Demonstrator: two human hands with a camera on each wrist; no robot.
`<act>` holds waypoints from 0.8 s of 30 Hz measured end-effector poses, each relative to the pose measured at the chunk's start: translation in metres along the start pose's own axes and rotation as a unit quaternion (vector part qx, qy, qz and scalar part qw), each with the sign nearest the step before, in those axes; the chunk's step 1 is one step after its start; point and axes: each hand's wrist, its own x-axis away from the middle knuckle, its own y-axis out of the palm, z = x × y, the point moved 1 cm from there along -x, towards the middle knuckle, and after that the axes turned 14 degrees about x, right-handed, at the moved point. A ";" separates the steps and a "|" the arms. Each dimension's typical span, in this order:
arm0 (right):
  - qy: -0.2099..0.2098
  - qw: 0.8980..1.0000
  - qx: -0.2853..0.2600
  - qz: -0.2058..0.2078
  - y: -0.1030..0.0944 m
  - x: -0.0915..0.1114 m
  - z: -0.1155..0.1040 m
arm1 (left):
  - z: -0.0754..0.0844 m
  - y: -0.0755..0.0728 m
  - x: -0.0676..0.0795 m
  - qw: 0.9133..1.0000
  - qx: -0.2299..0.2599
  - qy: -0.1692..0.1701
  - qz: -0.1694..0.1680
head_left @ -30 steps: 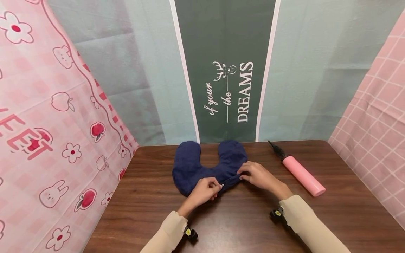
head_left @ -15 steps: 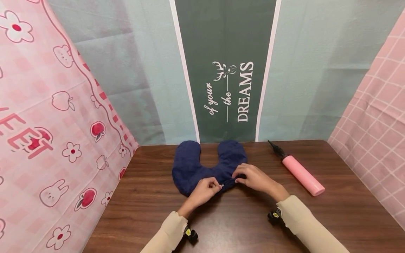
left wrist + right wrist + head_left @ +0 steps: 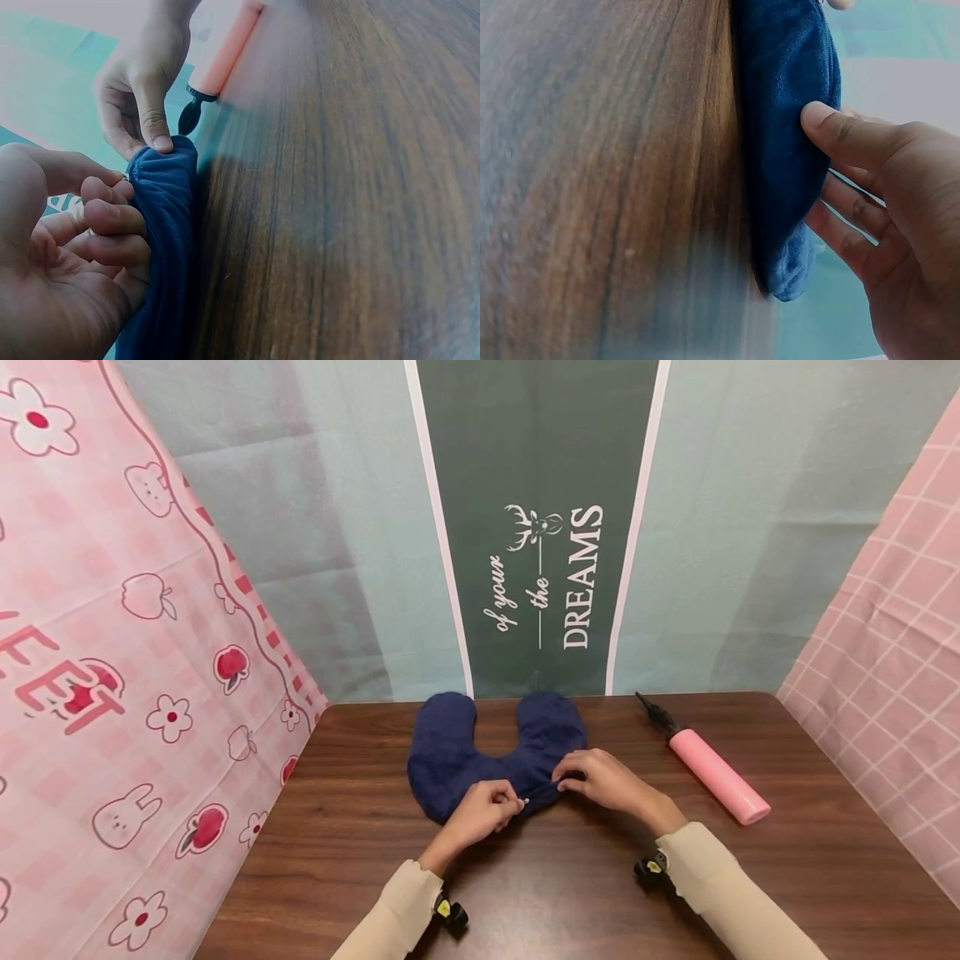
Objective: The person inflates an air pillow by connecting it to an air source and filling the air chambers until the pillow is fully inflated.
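A navy U-shaped neck pillow [image 3: 444,760] lies on the table, its two arms pointing away from me. In the head view my left hand [image 3: 482,814] is at the pillow's near edge. Its thumb and index finger pinch a small zipper pull [image 3: 125,178], mostly hidden by the fingertips. To its right, my right hand [image 3: 606,781] pinches the pillow's edge along the zipper, thumb on the near side and fingers behind. In the right wrist view the zipper [image 3: 829,56] runs shut along the top edge of the fabric.
A pink hand pump [image 3: 718,775] with a black nozzle lies to the right of the pillow. The brown wooden table [image 3: 322,852] ends at a printed cloth backdrop [image 3: 360,527]. Pink patterned cloths hang on both sides.
My right hand has shifted left along the pillow's edge, closer to my left hand, and the edge there looks flatter. The left hand stays almost in place at the zipper pull.
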 end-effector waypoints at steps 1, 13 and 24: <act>-0.002 1.000 0.001 0.005 0.000 0.000 0.001 | 0.000 0.000 0.000 1.000 0.000 0.000 0.000; 0.029 1.000 0.010 0.007 -0.006 0.007 0.005 | -0.001 -0.009 0.005 1.000 -0.007 0.006 0.006; 0.052 0.998 0.007 0.024 -0.008 0.014 0.012 | -0.002 -0.020 0.011 0.999 -0.019 0.016 0.028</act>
